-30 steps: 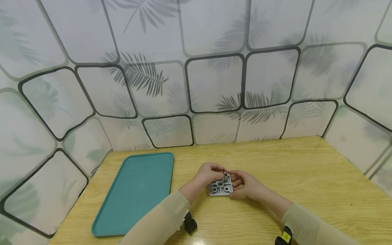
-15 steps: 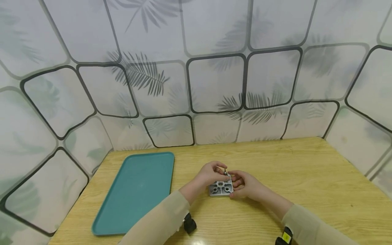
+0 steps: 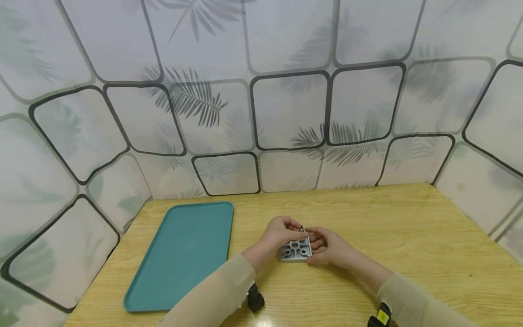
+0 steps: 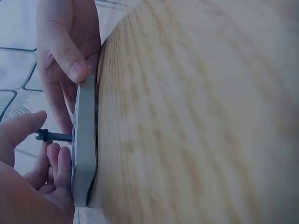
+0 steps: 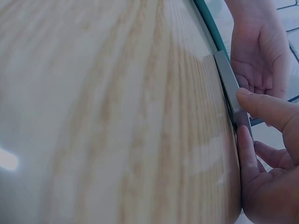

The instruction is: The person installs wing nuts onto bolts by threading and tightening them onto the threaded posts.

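A square silver metal plate with round holes and ribs lies on the table, one hole near each visible corner. From its far right corner a dark threaded bolt stands upright. My left hand has its thumb and fingers around the bolt, pinching it near the head; other fingertips are close to the plate's face. With thumb and fingers, my right hand grips the plate's right edge. In the right wrist view the plate's side shows, but the bolt is hidden.
A teal tray lies on the left of the wooden table. Patterned cloth walls enclose the table at the back and sides. Black wrist devices sit on both sleeves.
My left thumb and forefinger have shifted around the bolt, opening slightly and then closing in again. The right hand and the plate stay in place.
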The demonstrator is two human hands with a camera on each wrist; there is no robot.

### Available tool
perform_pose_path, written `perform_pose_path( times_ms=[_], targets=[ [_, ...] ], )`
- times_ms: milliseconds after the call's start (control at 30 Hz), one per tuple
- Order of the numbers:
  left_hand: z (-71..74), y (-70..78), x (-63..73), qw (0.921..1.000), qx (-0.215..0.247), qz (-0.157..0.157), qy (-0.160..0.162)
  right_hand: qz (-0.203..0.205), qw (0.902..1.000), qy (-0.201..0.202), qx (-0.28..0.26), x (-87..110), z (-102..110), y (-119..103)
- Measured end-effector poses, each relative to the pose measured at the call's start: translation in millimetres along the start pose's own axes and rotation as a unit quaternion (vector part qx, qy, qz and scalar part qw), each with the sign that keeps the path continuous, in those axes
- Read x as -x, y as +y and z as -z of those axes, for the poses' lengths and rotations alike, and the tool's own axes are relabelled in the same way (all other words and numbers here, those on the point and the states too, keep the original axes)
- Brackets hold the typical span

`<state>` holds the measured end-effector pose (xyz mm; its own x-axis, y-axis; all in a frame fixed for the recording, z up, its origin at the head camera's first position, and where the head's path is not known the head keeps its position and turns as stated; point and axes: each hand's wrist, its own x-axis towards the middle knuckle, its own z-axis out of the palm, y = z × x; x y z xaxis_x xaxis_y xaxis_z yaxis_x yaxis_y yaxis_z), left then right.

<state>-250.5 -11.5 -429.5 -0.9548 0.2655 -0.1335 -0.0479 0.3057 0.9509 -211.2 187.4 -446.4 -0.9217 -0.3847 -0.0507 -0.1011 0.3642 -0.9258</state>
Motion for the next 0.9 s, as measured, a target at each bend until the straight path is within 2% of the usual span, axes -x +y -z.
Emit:
perform_pose_path(
  times_ms=[200,600,900],
  targets=[
    [0.9,-1.1,-1.2,0.9999,0.014,0.001,-0.004,0.005,0.9999,-0.002,-0.01,-0.2,0.3,0.8],
    [4.9,-1.2,-1.9,0.9996,-0.001,-0.001,-0.027,0.019,0.9996,-0.007,-0.017,-1.0,1.4,3.7],
    [6.4,-1.2,-1.4,0.9994,0.002,-0.001,-0.036,0.015,0.9996,-0.011,-0.019,0.3,1.4,2.8]
  ],
)
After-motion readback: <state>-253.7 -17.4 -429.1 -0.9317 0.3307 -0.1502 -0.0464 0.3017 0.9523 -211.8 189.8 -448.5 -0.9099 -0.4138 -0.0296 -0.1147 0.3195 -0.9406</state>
